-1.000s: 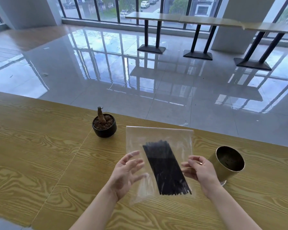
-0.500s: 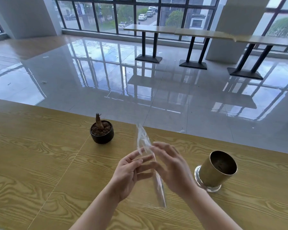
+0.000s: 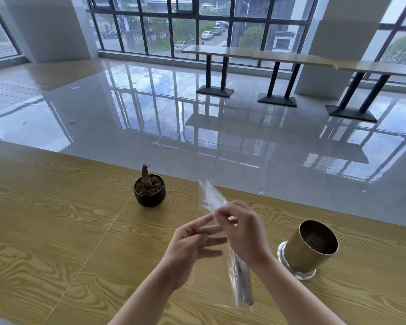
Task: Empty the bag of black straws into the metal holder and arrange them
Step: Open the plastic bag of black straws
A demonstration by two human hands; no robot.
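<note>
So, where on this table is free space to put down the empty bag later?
The widest bare patch of the wooden table lies left of the small plant pot. Another strip runs between that pot and the metal holder, beyond the hands. It is crowded near the holder, where the right hand holds the bag.

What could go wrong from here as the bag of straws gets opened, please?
1. The bag is pinched mainly by the right hand while the left hand is open beside it, so it might slip.
2. The straws sit low in the bag, away from the holder; if it opens abruptly they could scatter over the table.
3. The holder looks tilted, so a nudge might topple it.
</note>
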